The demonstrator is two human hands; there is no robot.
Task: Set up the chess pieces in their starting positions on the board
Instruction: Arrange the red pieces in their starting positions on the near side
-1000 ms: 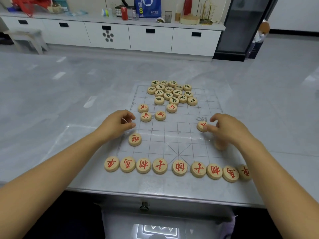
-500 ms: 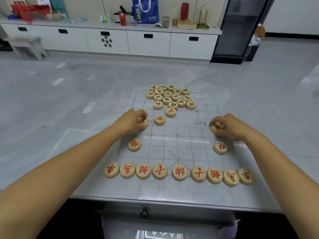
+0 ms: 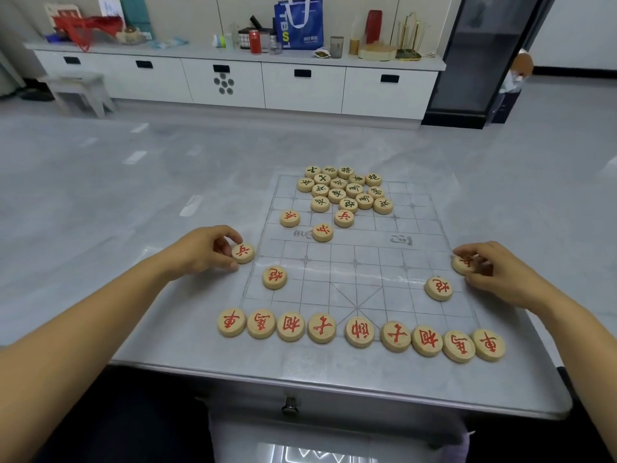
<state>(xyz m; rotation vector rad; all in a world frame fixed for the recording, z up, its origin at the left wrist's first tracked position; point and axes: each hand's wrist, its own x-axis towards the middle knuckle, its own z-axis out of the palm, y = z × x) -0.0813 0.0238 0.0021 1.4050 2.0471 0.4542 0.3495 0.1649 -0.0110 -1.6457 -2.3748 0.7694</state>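
I'm looking at a lived-in lounge or break room: long white drawer cabinets carrying a tote bag, soda can and cup.

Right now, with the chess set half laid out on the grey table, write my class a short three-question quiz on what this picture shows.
1. How many round wooden red-lettered pieces form the near row?
2. True or false: the dark-lettered wooden discs stand in a tidy row.
3. What does the left hand pinch? A a red-lettered disc; B a dark-lettered disc; C nothing.
Key: 1 nine. 2 false, they lie clustered at the far end of the board. 3 A, a red-lettered disc at the board's left edge.
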